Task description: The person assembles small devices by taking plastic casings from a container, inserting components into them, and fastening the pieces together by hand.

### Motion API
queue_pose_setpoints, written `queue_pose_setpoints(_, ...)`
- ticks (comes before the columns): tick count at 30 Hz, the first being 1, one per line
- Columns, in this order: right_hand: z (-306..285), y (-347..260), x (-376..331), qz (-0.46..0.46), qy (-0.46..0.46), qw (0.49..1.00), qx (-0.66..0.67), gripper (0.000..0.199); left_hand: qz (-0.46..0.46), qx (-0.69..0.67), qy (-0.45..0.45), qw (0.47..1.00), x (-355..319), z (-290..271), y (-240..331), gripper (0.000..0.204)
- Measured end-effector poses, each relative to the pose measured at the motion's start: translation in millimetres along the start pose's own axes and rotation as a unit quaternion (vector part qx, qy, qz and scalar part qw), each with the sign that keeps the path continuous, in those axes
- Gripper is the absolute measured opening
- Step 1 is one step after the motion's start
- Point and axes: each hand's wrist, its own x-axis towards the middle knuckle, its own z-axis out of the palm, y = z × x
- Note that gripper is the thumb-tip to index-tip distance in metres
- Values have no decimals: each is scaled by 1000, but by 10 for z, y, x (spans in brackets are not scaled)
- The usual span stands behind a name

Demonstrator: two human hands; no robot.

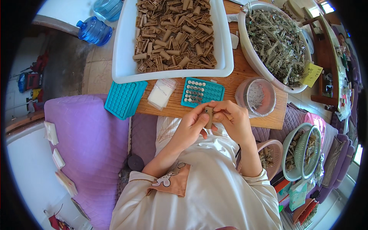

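Close two-handed handling of a single small part seems to be the step in hand; the next move is probably calling for a steady pinch and careful alignment.

A purple quilted cover (84, 145) is spreading at the left in soft, stitched folds. The wooden worktop (268, 120) is showing a warm, streaky grain. On it, a white rectangular tray (172, 74) with smooth, rounded plastic walls is carrying a heap of matt brown parts (168, 46), some cylindrical, others showing open, ribbed sides. To its right, a round white basin (245, 38) is holding a bristly tangle of grey-green translucent pieces (276, 46).

Nearer the person, a stack of teal trays (122, 99) is displaying rows of round hollows. A translucent tub (241, 94) is containing slim white bits (256, 96), and a single teal tray (212, 92) is seating white and metallic-looking round pieces in its left half. Between the teal trays, a clear packet (161, 92) is lying flat.

The left hand (193, 120) and right hand (234, 117) are meeting at the worktop's near edge, their fingers grasping one brown part (209, 117) between them, above the lap.
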Motion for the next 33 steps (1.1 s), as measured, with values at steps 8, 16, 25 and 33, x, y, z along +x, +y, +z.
queue_pose_setpoints(8, 59, 2, 64, -60, 41, 995, -61, 20, 5, -11, 25, 1000, 54, 20, 22, 36)
queue_pose_setpoints(16, 175, 18, -38, -78, 103, 992, -4, 14, 86, -10, 46, 995, 43, 70, 40, 37)
queue_pose_setpoints(25, 296, -151, -241, 216, -1, 789, 575, 36, 495, 364, 132, 778, -33, 45, -186, 35)
queue_pose_setpoints(33, 204, -255, -287, 39, 4, 869, 494, 32, 468, 120, 59, 874, -55, 129, -190, 62)
